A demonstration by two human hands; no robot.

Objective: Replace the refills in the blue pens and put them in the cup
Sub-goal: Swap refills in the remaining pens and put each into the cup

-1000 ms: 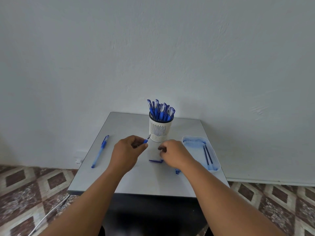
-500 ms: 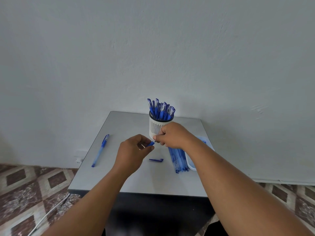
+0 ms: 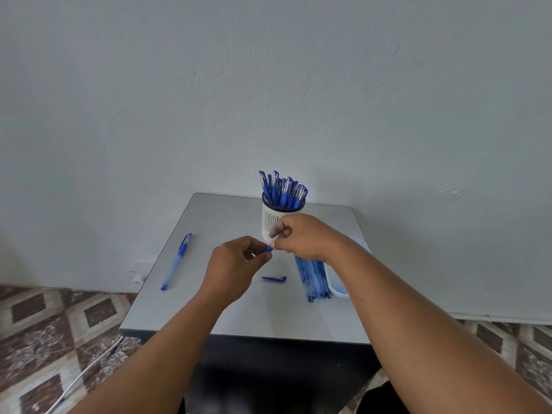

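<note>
Pen [image 3: 176, 262] near table's [image 3: 209, 309] left edge

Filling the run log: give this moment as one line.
left hand: pinches blue pen piece | right hand: pinches its tip end | cap: on table | cup: holds pens

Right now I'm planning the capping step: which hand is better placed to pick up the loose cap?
Right hand: the cap lies just below it, and the left hand grips the pen.

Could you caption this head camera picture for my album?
Two hands, left hand and right hand, work on a blue pen before a cup of pens.
</note>
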